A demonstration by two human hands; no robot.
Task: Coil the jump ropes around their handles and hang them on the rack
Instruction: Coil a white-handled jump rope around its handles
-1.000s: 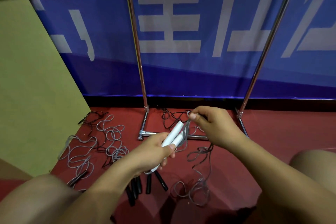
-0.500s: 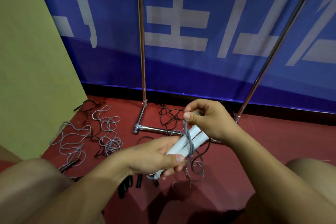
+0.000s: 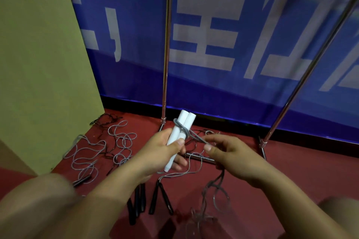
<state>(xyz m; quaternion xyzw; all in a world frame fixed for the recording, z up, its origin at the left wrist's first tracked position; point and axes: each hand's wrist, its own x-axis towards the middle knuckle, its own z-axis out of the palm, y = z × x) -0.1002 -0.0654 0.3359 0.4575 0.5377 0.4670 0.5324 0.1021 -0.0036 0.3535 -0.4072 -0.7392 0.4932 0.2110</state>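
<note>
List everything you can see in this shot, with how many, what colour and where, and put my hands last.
white handles: two, white, side by side in the left hand
grey cord: one, grey, wrapped round the white handles, trailing to the floor
loose ropes: several, grey and black, tangled on the floor at left
black handles: several, black, on the floor below the hands
rack poles: two, silver, upright before the banner
banner: one, blue with white characters, behind
board: one, olive, leaning at left
floor: red
left hand: grips the white handles
right hand: pinches the grey cord
</note>
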